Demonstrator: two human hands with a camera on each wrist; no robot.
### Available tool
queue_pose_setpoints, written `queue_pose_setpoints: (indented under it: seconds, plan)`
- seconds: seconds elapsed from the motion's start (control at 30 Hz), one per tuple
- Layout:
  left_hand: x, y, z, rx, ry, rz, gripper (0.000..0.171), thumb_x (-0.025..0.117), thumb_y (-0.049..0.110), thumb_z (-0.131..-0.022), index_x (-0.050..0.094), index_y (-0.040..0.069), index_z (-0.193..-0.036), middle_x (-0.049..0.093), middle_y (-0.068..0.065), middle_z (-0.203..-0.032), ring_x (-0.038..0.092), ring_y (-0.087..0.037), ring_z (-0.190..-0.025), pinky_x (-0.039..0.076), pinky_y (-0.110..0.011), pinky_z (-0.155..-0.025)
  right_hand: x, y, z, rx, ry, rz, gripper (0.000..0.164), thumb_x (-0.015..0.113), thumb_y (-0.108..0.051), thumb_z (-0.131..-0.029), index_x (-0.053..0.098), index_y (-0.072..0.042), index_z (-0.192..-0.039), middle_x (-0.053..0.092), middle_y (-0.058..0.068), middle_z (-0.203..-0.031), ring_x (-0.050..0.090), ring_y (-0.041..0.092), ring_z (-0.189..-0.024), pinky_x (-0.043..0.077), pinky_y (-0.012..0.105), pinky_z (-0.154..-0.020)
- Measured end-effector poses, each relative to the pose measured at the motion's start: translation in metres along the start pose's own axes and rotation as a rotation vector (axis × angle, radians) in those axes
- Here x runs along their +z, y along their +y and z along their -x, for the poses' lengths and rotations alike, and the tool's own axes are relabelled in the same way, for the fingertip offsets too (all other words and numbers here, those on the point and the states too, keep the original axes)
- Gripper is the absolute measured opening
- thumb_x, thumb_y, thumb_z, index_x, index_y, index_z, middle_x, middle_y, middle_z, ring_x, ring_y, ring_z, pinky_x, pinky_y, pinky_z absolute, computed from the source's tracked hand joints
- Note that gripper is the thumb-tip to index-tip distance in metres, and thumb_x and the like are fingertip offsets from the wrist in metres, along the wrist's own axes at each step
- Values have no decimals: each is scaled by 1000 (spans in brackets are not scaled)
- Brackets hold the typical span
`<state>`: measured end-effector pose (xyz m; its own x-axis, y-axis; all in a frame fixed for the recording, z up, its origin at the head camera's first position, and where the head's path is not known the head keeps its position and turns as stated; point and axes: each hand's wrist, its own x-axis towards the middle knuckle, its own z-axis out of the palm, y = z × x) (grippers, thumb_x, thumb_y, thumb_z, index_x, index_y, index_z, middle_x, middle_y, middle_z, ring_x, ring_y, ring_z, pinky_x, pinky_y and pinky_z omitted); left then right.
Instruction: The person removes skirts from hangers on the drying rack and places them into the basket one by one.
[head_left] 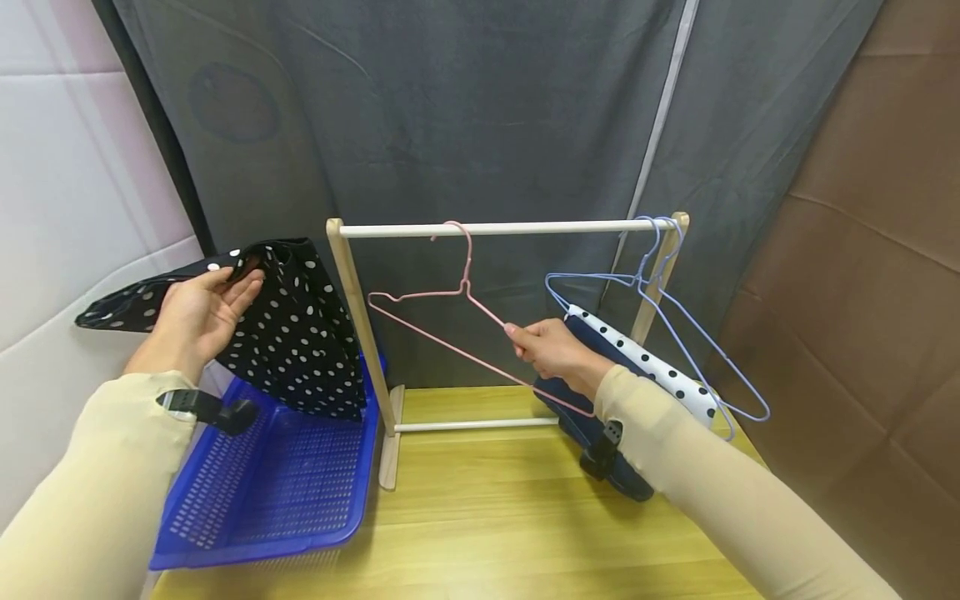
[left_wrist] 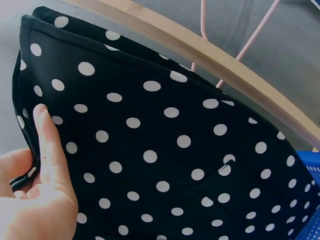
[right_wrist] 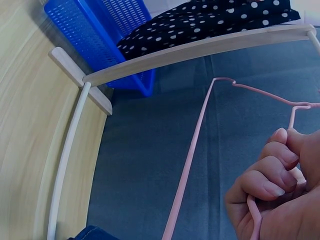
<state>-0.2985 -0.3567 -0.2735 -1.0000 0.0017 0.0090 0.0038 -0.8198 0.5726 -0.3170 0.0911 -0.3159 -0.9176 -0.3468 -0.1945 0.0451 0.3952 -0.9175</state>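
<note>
A folded black cloth with white polka dots (head_left: 296,337) is pinched near its upper edge by my left hand (head_left: 197,321). Its lower part hangs down over the back of the blue basket. In the left wrist view the thumb and fingers meet at the edge of the cloth (left_wrist: 150,156). My right hand (head_left: 558,350) grips the right shoulder of a pink wire hanger (head_left: 468,265), whose hook sits over the rack's white top rod (head_left: 540,227). The right wrist view shows the fingers curled around the hanger (right_wrist: 192,150). No cloth hangs on it.
To the left stands the blue perforated basket (head_left: 258,546), beside the rack's wooden left post (head_left: 363,333). At the rod's right end hang blue hangers (head_left: 637,279) bearing a dark blue garment with a white, black-dotted band (head_left: 645,358). Grey curtain hangs behind.
</note>
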Motion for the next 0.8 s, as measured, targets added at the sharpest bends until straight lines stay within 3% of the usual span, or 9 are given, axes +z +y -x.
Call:
queue_pose_setpoints:
  seconds: [0.17, 0.37, 0.6, 0.8]
  plan:
    - [-3, -7, -1, 3, 18, -9, 20, 38, 3, -102, 56, -6, -99, 73, -24, -89, 74, -33, -83, 62, -39, -76, 0, -1, 1, 3, 12, 12, 46, 48, -41, -100, 52, -11, -66, 30, -8, -48, 23, 7, -43, 21, 21, -44]
    - [-8, -21, 6, 0, 67, -183, 13, 44, 4, -100, 57, -1, -98, 75, -18, -87, 75, -29, -79, 62, -35, -72, 1, -2, 3, -13, 20, 19, 46, 48, -40, -100, 52, -12, -65, 31, -8, -48, 24, 7, -43, 22, 21, -45]
    - [-6, -27, 15, 48, 87, -319, 9, 51, 9, -98, 57, 4, -99, 77, -13, -85, 76, -25, -76, 62, -32, -68, 0, -1, 5, -11, 26, 36, 46, 48, -41, -100, 52, -12, -65, 31, -8, -47, 24, 8, -44, 23, 22, -46]
    - [-10, -32, 24, 62, 162, -459, 10, 57, 15, -96, 53, 6, -99, 76, -9, -79, 75, -20, -73, 61, -27, -66, 1, -2, 4, -10, 27, 22, 46, 49, -41, -100, 53, -11, -65, 31, -8, -47, 24, 7, -44, 22, 22, -45]
